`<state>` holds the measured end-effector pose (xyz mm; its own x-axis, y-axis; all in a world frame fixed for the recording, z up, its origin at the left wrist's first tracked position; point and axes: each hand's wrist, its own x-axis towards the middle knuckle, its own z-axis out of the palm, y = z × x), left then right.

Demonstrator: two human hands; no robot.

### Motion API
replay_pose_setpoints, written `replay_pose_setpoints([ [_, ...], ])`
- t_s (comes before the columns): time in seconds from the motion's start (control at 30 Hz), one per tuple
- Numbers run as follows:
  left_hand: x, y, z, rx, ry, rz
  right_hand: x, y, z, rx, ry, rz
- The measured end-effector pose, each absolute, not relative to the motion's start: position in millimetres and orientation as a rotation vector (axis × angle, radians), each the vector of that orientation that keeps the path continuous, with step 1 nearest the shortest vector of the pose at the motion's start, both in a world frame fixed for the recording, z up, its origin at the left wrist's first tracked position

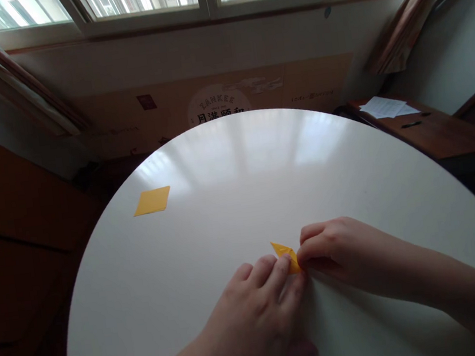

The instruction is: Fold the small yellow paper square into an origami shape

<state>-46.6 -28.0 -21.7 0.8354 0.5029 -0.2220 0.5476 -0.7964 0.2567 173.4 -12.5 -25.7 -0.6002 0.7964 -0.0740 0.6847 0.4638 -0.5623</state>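
Note:
A small folded piece of yellow paper (284, 252) lies on the round white table (230, 190), near its front. My left hand (258, 314) lies flat with its fingers stretched out, the fingertips pressing the paper's lower edge. My right hand (337, 252) is curled, its fingertips pinching the paper's right side. Most of the paper is hidden under the fingers. A flat yellow paper square (152, 200) lies apart at the table's left, far from both hands.
Beyond the table a cardboard panel with printed lettering (218, 108) leans against the wall under the windows. A dark wooden side table (431, 131) with white sheets (387, 106) stands at the right. Dark wooden furniture (14, 228) fills the left.

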Motion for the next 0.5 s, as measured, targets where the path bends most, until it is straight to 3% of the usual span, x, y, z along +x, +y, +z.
replay_pose_setpoints([
  [0.5, -51.5, -26.6, -21.5, 2.689, 0.769, -0.123, 182.8, -9.7, -20.3, -1.314, -2.498, 0.790],
])
